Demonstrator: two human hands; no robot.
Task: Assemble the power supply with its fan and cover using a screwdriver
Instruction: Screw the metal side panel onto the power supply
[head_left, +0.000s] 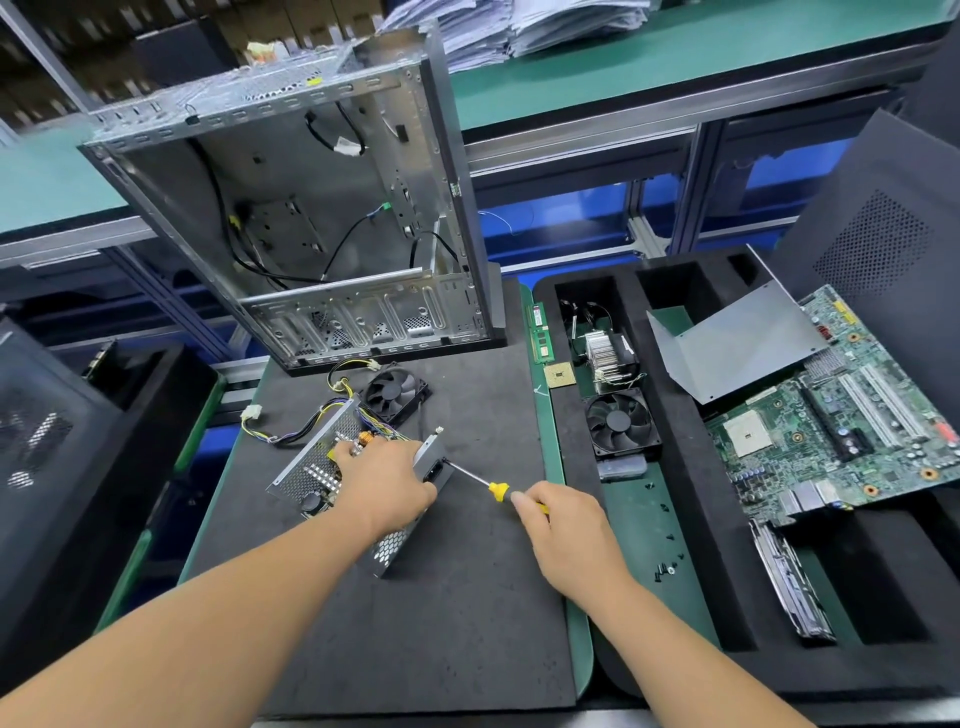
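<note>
The open power supply (311, 470) lies on the dark foam mat (447, 613), its circuit board and wires exposed. My left hand (387, 480) rests on top of it, fingers curled over the box and gripping it. My right hand (561, 530) grips the yellow-handled screwdriver (496, 490), whose tip touches the supply's right end wall beside the power socket. A black fan (396, 397) lies loose just behind the supply, joined by wires. The bent grey metal cover (737, 345) rests on the tray at the right.
An empty computer case (311, 208) stands at the back of the mat. The black foam tray (691, 519) at right holds a motherboard (831, 415), a heatsink, a second fan (621, 423) and several loose black screws (667, 569). A dark side panel (883, 218) leans at far right.
</note>
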